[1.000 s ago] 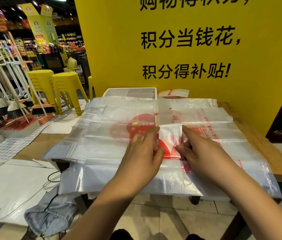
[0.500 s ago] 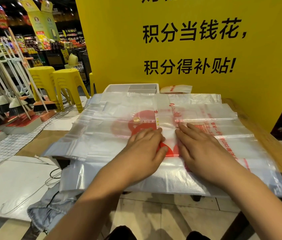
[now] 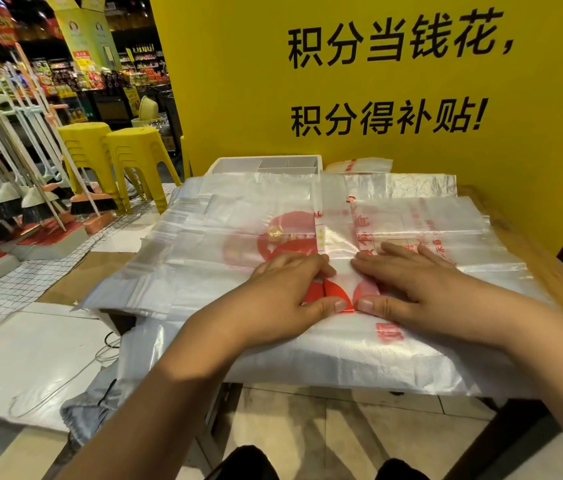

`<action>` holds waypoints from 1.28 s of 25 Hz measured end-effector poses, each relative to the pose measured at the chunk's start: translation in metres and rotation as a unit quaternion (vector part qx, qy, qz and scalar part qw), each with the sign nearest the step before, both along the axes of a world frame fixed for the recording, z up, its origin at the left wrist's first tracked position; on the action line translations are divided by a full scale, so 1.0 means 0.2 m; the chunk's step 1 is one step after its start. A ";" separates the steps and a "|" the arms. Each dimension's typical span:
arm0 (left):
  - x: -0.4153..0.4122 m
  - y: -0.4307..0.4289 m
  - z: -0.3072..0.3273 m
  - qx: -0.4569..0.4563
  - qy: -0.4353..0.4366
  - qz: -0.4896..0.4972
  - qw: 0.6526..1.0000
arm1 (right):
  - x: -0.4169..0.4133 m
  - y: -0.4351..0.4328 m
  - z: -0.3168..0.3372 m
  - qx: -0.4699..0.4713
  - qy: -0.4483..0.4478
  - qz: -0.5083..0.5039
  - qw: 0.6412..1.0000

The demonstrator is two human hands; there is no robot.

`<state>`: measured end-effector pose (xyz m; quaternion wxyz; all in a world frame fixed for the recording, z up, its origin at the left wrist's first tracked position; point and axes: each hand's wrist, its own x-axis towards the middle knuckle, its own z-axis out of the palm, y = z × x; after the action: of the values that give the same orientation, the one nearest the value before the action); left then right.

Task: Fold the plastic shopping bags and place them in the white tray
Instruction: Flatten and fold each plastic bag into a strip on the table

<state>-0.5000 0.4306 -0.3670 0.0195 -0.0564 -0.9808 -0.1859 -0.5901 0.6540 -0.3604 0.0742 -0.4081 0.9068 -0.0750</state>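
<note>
**Folding at the supermarket bench.** A person's left hand (image 3: 283,296) and right hand (image 3: 422,289) press flat on a half-folded plastic shopping bag (image 3: 337,244) at a wooden bench (image 3: 550,289), thumbs nearly meeting at the bag's near edge. Neither grip is clenched. Both are released, with fingers laid on the film, pinning the fold rather than grasping it.

The bag is a narrow strip of clear film with red print. It lies lengthwise on a broad stack of unfolded bags (image 3: 224,233) that covers most of the bench and droops over its near and left edges. The white tray (image 3: 266,163), divided into compartments, stands beyond the stack against the yellow sign board (image 3: 394,84). A finished folded bag (image 3: 363,165) lies just beside the tray to its right, outside it.

The film looks feather-light, limp and slick. It is likely to spring out of its crease and slide on the sheets beneath once the pressure lifts. The safest hold would seem to be a pinch across the folded near end, with the other palm holding the crease down. That way only the top bag would come up, not its neighbours.

Room is tight. The sign board closes off the far side, and the overhanging stack could slip toward the floor if dragged. To the left, yellow stools (image 3: 127,150) and racked brooms (image 3: 31,202) stand well apart from the work. The likeliest path to the tray runs straight ahead over the stack.
</note>
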 end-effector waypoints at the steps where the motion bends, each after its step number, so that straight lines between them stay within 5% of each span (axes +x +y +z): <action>1: 0.00 0.00 0.00 0.006 -0.007 0.002 1.000 | -0.01 0.00 0.01 0.001 -0.015 -0.003 1.000; 7: 0.02 0.01 0.00 0.002 -0.002 -0.001 1.000 | 0.00 0.01 -0.01 -0.029 -0.025 0.004 0.999; 12: 0.10 0.01 -0.02 -0.025 0.094 0.039 0.994 | 0.05 0.06 -0.01 -0.058 0.039 0.031 0.997; 19: 0.15 0.02 0.02 0.065 0.032 0.027 0.997 | 0.21 0.07 -0.05 -0.172 0.122 0.052 0.976; 28: 0.17 0.03 -0.04 0.041 0.144 0.022 0.988 | 0.32 0.10 -0.09 -0.188 0.111 0.041 0.975; 32: 0.15 0.02 -0.07 0.017 0.130 0.010 0.991 | 0.32 0.07 -0.09 -0.189 0.093 0.053 0.976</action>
<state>-0.4700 0.4345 -0.3812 0.1500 -0.0699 -0.9670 -0.1935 -0.5261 0.6680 -0.3794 -0.0851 -0.4676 0.8562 -0.2024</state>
